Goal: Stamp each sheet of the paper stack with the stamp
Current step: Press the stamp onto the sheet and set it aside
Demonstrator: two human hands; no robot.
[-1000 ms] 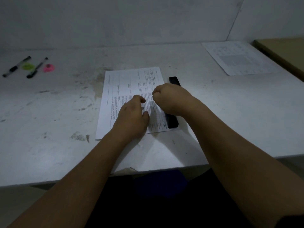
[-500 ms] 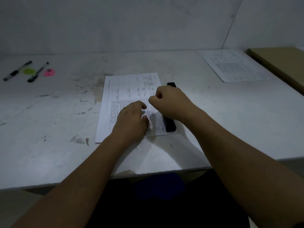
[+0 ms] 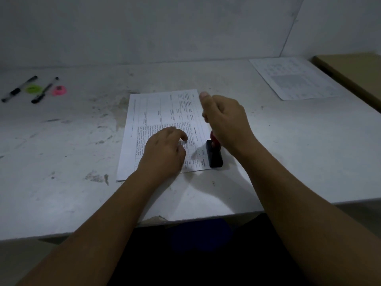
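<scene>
Now stamp [image 3: 214, 155] beneath curled right fingers [image 3: 208, 114]

**Paper stack:** white paper stack [image 3: 160, 108] of printed sheets, lying flat on the surface with its long edges running from 12 to 6 o'clock. The top sheet carries a ruled table and text blocks, printed sideways to the viewer. The left hand [image 3: 162, 153] rests on its 6 o'clock half.

**Stamp:** black rectangular-block stamp [image 3: 214, 155] with a red handle. It stands upright at 4 o'clock of the stack, against the right edge. The right hand [image 3: 226, 120] is closed over the handle.
</scene>
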